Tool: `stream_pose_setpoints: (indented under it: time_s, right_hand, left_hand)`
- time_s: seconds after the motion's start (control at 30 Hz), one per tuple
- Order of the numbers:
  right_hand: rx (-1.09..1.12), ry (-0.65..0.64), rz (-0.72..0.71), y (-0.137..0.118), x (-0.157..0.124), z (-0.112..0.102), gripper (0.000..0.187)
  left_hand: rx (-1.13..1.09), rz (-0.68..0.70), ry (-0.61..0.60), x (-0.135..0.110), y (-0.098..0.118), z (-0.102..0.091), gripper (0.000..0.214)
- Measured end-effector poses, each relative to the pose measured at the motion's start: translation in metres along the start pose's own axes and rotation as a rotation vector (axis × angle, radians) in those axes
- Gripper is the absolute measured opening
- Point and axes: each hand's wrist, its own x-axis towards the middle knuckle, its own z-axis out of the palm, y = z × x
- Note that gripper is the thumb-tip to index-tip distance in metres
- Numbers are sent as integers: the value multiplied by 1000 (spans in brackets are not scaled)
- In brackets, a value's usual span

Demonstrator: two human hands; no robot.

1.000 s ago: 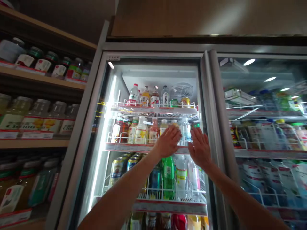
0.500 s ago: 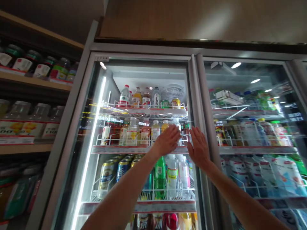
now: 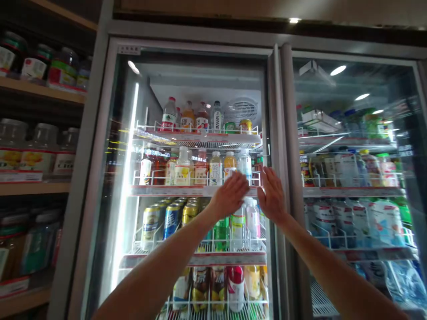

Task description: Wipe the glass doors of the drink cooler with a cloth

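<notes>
My left hand [image 3: 230,195] is raised with its fingers stretched out and holds nothing. It appears in front of the glass door [image 3: 187,80] of a lit drinks cooler, over the bottles on the middle shelf. To its right, my right hand [image 3: 272,198] is also stretched flat, palm turned inward, near the door's upright metal frame [image 3: 277,133]. A gap separates the two hands. Whether either one touches the glass or the frame, I cannot tell. Behind my left hand are a white-labelled tea bottle [image 3: 215,171] and an orange drink bottle [image 3: 230,163].
Drink cans [image 3: 171,220] line a lower cooler shelf, beside a green bottle [image 3: 220,233]. Several bottles [image 3: 217,118] stand on the top shelf. A second glass-fronted cooler section [image 3: 353,191] adjoins on the right. Wooden shelves [image 3: 36,189] with bottled drinks are at the left.
The view has tilted down, so the cooler sits higher in the picture and more of the bottom shelf shows. Both hands stay outstretched at nearly the same place in the picture.
</notes>
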Motion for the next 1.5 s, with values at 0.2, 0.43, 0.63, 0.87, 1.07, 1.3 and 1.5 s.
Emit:
stream_pose_setpoints:
  time_s: [0.2, 0.43, 0.63, 0.87, 1.07, 1.3, 1.5]
  right_hand:
    - [35, 15, -22, -11, 0, 6, 63]
    - [32, -2, -34, -28, -2, 14, 61]
    - [-10, -28, -13, -44, 4, 22, 57]
    - [38, -74, -27, -58, -1, 31, 55]
    - [56, -69, -40, -76, -1, 38, 57]
    - [87, -102, -84, -104, 3, 45, 58]
    - [92, -92, -118, -124, 5, 55, 56]
  left_hand:
    - [-7, 138, -82, -26, -13, -9, 46]
    - [12, 177, -131, -68, -27, -17, 49]
    - [143, -332, 133, -92, -58, -29, 51]
    - [149, 62, -2, -135, -39, -31, 50]
    - [219, -398, 259, -136, -71, -36, 60]
    - [259, -406, 221, -160, -87, -46, 55]
    - [185, -404, 201, -175, -85, -44, 58]
